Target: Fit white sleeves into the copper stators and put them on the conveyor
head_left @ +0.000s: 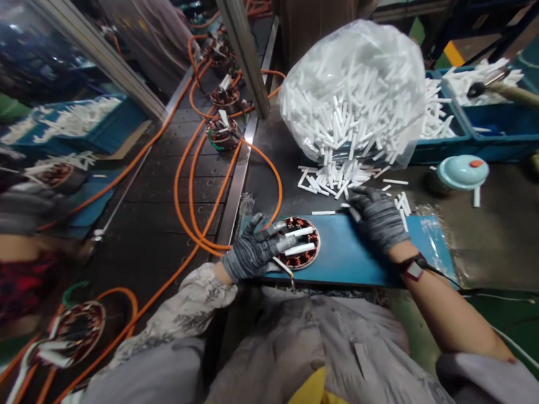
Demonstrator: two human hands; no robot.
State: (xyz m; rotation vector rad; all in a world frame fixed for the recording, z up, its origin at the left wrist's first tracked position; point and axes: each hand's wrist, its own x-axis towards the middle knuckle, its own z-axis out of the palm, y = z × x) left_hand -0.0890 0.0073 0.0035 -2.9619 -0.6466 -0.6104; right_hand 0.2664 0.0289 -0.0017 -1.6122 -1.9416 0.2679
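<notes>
My left hand [257,248], in a grey knitted glove, lies over the left side of a round motor stator [314,232] with copper windings. Its fingers are stretched out with the thumb apart, and the fingertips touch the stator beside two white tubes [299,249] lying across it. A wire lead hangs from its lower edge. My right hand [378,218], gloved too, is closed at the edge of a loose pile of white tubes [334,179]. A short white end shows at its fingertips; the fingers partly hide it. The stator rests on a blue board [345,248].
A clear plastic bag [353,90] of white tubes lies behind the pile. Blue bins [511,146] and a light-blue lidded container [463,172] stand right. Orange hoses [178,176] loop among several stators [223,130] on the left conveyor. A co-worker's gloved hand [24,207] is far left.
</notes>
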